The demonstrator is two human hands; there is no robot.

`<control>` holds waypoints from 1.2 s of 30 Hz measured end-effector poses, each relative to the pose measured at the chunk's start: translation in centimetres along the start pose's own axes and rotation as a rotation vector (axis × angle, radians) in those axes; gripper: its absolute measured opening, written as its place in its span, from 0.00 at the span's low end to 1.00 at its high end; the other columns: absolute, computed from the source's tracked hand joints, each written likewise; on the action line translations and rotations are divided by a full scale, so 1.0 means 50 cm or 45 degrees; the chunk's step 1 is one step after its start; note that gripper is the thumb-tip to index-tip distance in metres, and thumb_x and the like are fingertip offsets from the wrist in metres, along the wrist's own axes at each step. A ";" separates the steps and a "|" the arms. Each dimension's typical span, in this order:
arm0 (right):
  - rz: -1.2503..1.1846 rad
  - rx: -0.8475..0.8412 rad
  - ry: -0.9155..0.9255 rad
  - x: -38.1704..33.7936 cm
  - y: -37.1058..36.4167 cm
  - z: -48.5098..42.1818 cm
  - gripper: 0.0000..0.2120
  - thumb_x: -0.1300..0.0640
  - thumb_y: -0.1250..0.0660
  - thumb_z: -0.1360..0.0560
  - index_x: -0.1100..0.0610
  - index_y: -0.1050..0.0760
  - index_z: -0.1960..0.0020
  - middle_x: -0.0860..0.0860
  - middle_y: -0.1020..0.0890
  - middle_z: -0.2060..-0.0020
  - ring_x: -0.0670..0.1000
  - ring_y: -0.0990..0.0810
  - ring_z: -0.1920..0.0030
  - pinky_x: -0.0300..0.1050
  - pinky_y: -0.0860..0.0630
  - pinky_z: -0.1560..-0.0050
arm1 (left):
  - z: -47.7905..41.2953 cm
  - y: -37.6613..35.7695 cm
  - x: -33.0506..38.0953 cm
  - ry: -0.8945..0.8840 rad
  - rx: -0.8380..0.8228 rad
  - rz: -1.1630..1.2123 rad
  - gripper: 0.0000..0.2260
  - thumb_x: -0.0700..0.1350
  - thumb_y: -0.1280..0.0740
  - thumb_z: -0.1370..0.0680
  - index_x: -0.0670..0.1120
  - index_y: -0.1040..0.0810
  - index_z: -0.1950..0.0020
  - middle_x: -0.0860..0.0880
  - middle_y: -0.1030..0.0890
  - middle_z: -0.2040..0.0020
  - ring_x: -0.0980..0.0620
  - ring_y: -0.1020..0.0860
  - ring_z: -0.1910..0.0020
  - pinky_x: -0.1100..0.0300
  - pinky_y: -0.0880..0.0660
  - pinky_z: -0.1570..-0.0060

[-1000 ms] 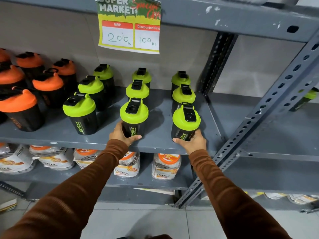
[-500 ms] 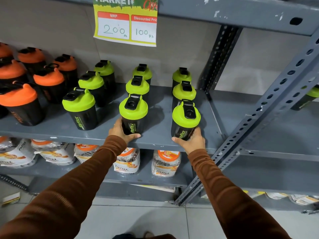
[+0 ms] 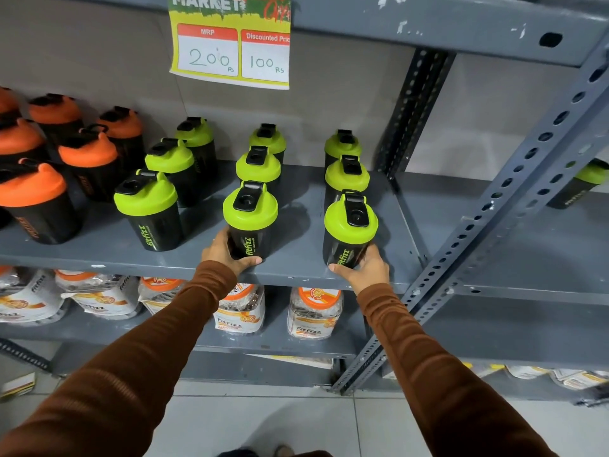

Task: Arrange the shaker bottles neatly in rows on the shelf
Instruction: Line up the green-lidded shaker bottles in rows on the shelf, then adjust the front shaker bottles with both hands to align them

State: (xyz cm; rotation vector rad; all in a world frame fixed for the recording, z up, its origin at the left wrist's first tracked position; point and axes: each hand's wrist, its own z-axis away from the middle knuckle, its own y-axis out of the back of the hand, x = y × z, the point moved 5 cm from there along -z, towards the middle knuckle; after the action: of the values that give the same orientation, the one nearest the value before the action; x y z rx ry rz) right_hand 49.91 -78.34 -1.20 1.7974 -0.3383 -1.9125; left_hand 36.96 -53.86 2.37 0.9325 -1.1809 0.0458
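Observation:
Black shaker bottles with green lids stand in three front-to-back rows on the grey shelf (image 3: pixel 296 199). My left hand (image 3: pixel 222 253) grips the base of the front bottle of the middle row (image 3: pixel 250 219). My right hand (image 3: pixel 365 268) grips the base of the front bottle of the right row (image 3: pixel 350 229), which leans slightly. Both bottles rest on the shelf near its front edge. The left green row's front bottle (image 3: pixel 148 209) stands free. Orange-lidded shakers (image 3: pixel 33 199) fill the shelf's left end.
A yellow price sign (image 3: pixel 230 44) hangs from the shelf above. A slotted upright post (image 3: pixel 514 192) slants close to my right hand. Another green shaker (image 3: pixel 583 186) stands on the neighbouring shelf at right. Jars and pouches (image 3: pixel 313 311) sit on the shelf below.
Both hands stay on the same two front bottles; the bottles have barely shifted. My view has tipped down a little, so the sign sits higher in the frame.

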 end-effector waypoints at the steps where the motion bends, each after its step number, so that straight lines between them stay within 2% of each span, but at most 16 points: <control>1: -0.006 0.000 -0.008 0.005 -0.002 -0.003 0.36 0.43 0.23 0.51 0.51 0.32 0.47 0.58 0.19 0.45 0.60 0.24 0.41 0.60 0.26 0.40 | 0.001 0.000 0.000 0.004 -0.003 0.007 0.34 0.45 0.23 0.37 0.42 0.35 0.35 0.39 0.26 0.37 0.38 0.28 0.39 0.46 0.31 0.38; 4: -0.001 -0.003 -0.003 0.011 -0.002 -0.007 0.36 0.42 0.23 0.52 0.49 0.32 0.48 0.57 0.19 0.45 0.60 0.24 0.41 0.61 0.26 0.40 | 0.000 -0.001 -0.001 0.007 0.000 0.013 0.34 0.45 0.24 0.36 0.42 0.35 0.35 0.39 0.26 0.37 0.38 0.28 0.39 0.46 0.31 0.38; 10: 0.023 0.008 0.048 -0.014 0.005 0.012 0.31 0.53 0.20 0.43 0.55 0.30 0.45 0.58 0.20 0.44 0.59 0.24 0.41 0.59 0.26 0.39 | -0.003 -0.003 -0.003 0.007 -0.001 0.007 0.35 0.45 0.24 0.36 0.43 0.36 0.34 0.40 0.27 0.36 0.38 0.29 0.38 0.46 0.32 0.37; 16: -0.004 0.008 0.054 0.000 0.001 0.001 0.32 0.49 0.20 0.46 0.52 0.31 0.47 0.57 0.19 0.45 0.60 0.24 0.41 0.60 0.26 0.39 | -0.007 -0.004 -0.006 0.001 0.002 0.008 0.35 0.45 0.24 0.36 0.43 0.36 0.34 0.39 0.27 0.36 0.38 0.29 0.38 0.45 0.32 0.37; 19: 0.003 0.003 0.069 0.001 -0.001 0.001 0.32 0.51 0.20 0.45 0.54 0.31 0.46 0.58 0.19 0.44 0.60 0.23 0.41 0.60 0.26 0.39 | -0.009 -0.005 -0.009 0.001 -0.002 0.004 0.35 0.45 0.24 0.36 0.42 0.36 0.34 0.39 0.27 0.35 0.38 0.29 0.38 0.45 0.32 0.37; 22: -0.003 0.012 0.084 -0.010 0.003 0.011 0.35 0.54 0.19 0.45 0.56 0.32 0.44 0.59 0.21 0.42 0.60 0.24 0.40 0.60 0.27 0.38 | -0.010 -0.007 -0.010 -0.031 -0.001 0.001 0.36 0.45 0.24 0.36 0.43 0.37 0.33 0.40 0.27 0.35 0.38 0.29 0.38 0.45 0.32 0.37; 24: -0.017 0.045 0.136 -0.021 0.009 0.028 0.39 0.57 0.19 0.44 0.59 0.33 0.38 0.59 0.23 0.40 0.59 0.25 0.38 0.58 0.29 0.35 | -0.010 -0.007 -0.015 -0.065 0.007 -0.009 0.37 0.45 0.23 0.37 0.43 0.37 0.33 0.40 0.27 0.35 0.39 0.29 0.38 0.47 0.32 0.37; 26: -0.018 0.132 0.185 -0.027 0.012 0.058 0.44 0.58 0.19 0.42 0.61 0.37 0.32 0.60 0.28 0.35 0.58 0.29 0.35 0.54 0.32 0.32 | -0.009 -0.005 -0.026 -0.091 0.020 0.014 0.39 0.46 0.22 0.38 0.44 0.38 0.32 0.41 0.27 0.35 0.40 0.29 0.37 0.48 0.32 0.37; 28: -0.083 0.251 0.213 -0.028 0.006 0.103 0.44 0.59 0.20 0.41 0.63 0.39 0.31 0.61 0.32 0.34 0.58 0.31 0.34 0.53 0.34 0.31 | -0.003 -0.001 -0.043 -0.097 0.052 0.064 0.40 0.46 0.22 0.38 0.44 0.39 0.31 0.42 0.28 0.33 0.42 0.30 0.35 0.49 0.33 0.35; 30: -0.046 0.372 0.316 -0.029 -0.015 0.151 0.38 0.56 0.20 0.41 0.64 0.33 0.36 0.63 0.30 0.40 0.59 0.31 0.38 0.56 0.33 0.34 | 0.016 0.003 -0.057 -0.118 0.109 0.086 0.38 0.46 0.24 0.36 0.42 0.38 0.31 0.41 0.29 0.33 0.42 0.31 0.35 0.50 0.35 0.34; 32: 0.049 0.393 0.471 -0.038 -0.055 0.188 0.29 0.50 0.23 0.40 0.61 0.27 0.45 0.63 0.25 0.49 0.54 0.31 0.45 0.51 0.33 0.41 | 0.040 0.009 -0.065 -0.198 0.172 0.040 0.32 0.44 0.26 0.32 0.41 0.36 0.32 0.40 0.29 0.34 0.41 0.30 0.36 0.50 0.34 0.36; 34: 0.079 0.281 0.616 -0.064 -0.108 0.215 0.21 0.45 0.30 0.37 0.58 0.26 0.51 0.60 0.21 0.56 0.49 0.30 0.53 0.43 0.32 0.48 | 0.062 0.016 -0.074 -0.354 0.215 -0.047 0.27 0.43 0.29 0.30 0.39 0.34 0.34 0.38 0.27 0.36 0.39 0.29 0.38 0.51 0.33 0.37; 36: 0.065 0.116 0.717 -0.100 -0.165 0.234 0.17 0.46 0.34 0.34 0.60 0.23 0.56 0.59 0.20 0.61 0.47 0.28 0.60 0.39 0.30 0.55 | 0.077 0.032 -0.094 -0.463 0.244 -0.124 0.21 0.42 0.31 0.28 0.37 0.30 0.37 0.37 0.25 0.39 0.38 0.26 0.41 0.55 0.33 0.39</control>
State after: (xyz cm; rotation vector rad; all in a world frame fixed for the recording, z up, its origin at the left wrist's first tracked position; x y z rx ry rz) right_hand 36.99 -70.54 0.18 2.2623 -0.2679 -1.2946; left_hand 31.22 -53.32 -0.18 1.2008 -1.4820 -0.0945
